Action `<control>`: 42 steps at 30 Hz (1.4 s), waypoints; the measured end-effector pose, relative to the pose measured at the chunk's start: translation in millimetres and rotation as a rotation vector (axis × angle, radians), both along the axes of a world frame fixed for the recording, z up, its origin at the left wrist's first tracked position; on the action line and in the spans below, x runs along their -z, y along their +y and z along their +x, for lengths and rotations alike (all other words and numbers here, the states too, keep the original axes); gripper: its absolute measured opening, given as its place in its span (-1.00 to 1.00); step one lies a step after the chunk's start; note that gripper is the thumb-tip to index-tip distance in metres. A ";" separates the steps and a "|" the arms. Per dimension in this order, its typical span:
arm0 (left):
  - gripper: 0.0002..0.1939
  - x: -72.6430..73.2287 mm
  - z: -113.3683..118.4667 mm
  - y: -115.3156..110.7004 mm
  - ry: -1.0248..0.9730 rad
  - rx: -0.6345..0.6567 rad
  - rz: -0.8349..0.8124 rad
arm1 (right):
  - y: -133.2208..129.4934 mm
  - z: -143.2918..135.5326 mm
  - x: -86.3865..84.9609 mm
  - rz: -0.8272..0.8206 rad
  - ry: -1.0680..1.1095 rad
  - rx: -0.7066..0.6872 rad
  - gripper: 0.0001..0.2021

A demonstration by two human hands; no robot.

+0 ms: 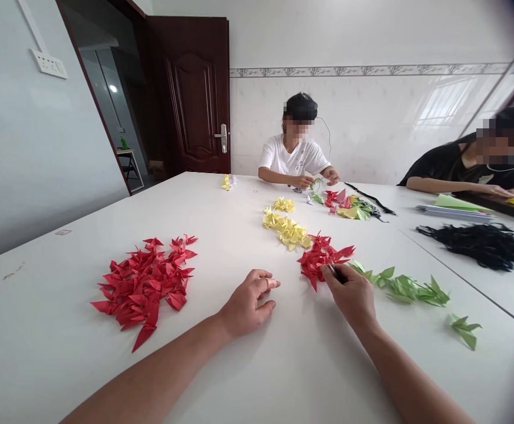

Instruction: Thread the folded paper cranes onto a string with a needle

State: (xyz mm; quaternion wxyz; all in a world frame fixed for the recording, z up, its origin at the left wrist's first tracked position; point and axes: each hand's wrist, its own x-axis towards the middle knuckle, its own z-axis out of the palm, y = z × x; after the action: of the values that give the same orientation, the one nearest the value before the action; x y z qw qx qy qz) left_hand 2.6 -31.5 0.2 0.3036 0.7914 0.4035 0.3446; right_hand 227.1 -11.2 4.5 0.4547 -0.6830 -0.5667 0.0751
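Right of frame centre, a dark object is gripped by the right hand beside red folded papers, seemingly grouped by colour; the left hand is held empty, loosely curled.

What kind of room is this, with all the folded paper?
Maybe a small craft workroom: red folded paper shapes and green folded shapes lie on a white table, and a person in a white shirt sits across it.

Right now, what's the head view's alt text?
The right hand has a small dark object in its grip at a red paper pile on a white table. The left hand curls between that and a larger red pile. Yellow pieces lie beyond, green ones right, with two people across the table.
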 end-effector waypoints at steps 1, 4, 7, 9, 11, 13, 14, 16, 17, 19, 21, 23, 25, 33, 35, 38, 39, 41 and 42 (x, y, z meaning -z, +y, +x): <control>-0.63 0.5 -0.1 0.2 0.000 0.001 0.000 | 0.5 0.4 0.6 -0.006 -0.003 0.000 -0.69; -0.62 1.9 -0.5 0.7 0.005 0.001 -0.002 | 1.6 2.1 2.3 -0.021 -0.006 -0.001 -0.68; -0.62 2.4 -0.7 1.0 0.020 0.003 0.003 | 1.8 3.3 3.0 -0.029 -0.019 0.002 -0.67; -0.62 2.2 -0.7 0.9 0.023 0.003 0.008 | 1.7 3.4 3.2 -0.031 -0.035 -0.003 -0.66; -0.61 1.8 -0.6 0.6 0.026 0.004 0.002 | 1.6 3.1 3.3 -0.024 -0.046 -0.009 -0.66; -0.61 1.6 -0.5 0.2 0.028 0.004 -0.009 | 1.3 2.3 3.1 -0.019 -0.047 -0.013 -0.66; -0.61 1.6 -0.5 0.0 0.029 0.005 -0.013 | 1.1 1.7 2.9 -0.020 -0.043 -0.013 -0.66; -0.61 1.3 -0.4 -0.4 0.029 0.007 -0.013 | 0.5 0.4 2.2 -0.029 -0.036 -0.009 -0.65; -0.62 1.0 -0.4 -0.6 0.031 0.008 -0.010 | 0.0 -0.3 1.9 -0.032 -0.035 -0.005 -0.65; -0.63 0.2 -0.5 -0.7 0.044 0.011 -0.004 | -0.9 -1.8 1.5 -0.023 -0.035 0.004 -0.66; -0.63 -0.8 -0.8 -0.5 0.062 0.011 0.004 | -1.9 -3.4 1.6 0.014 -0.043 0.010 -0.68; -0.63 -1.5 -1.4 -0.1 0.077 0.010 0.010 | -3.2 -5.2 2.4 0.063 -0.067 -0.004 -0.69; -0.62 -1.3 -1.7 0.0 0.087 0.018 0.023 | -4.9 -7.7 3.8 0.123 -0.102 -0.039 -0.71; -0.67 -2.9 -7.9 5.9 0.152 0.108 0.137 | -13.3 -23.9 11.5 0.189 -0.182 -0.187 -0.75; -0.71 -9.4 -19.6 15.5 0.208 0.046 0.256 | -14.9 -27.3 12.2 0.176 -0.180 -0.222 -0.75; -0.72 -22.8 -51.2 34.0 0.345 -0.338 0.435 | -16.1 -30.0 12.0 0.163 -0.184 -0.236 -0.75; -0.71 -26.9 -64.2 39.4 0.407 -0.492 0.451 | -16.3 -30.4 11.7 0.160 -0.183 -0.235 -0.75; -0.68 -33.6 -89.7 46.7 0.545 -0.778 0.411 | -16.9 -30.9 11.0 0.139 -0.177 -0.239 -0.75; -0.66 -35.9 -100.9 48.6 0.606 -0.883 0.349 | -17.4 -31.0 10.6 0.122 -0.175 -0.246 -0.75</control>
State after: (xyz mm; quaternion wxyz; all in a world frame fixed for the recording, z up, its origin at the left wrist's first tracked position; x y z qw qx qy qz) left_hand -98.3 17.0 36.0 -0.1347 0.6494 0.7026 0.2578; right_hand 196.0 -28.5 -6.1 0.4314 -0.5834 -0.6872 0.0360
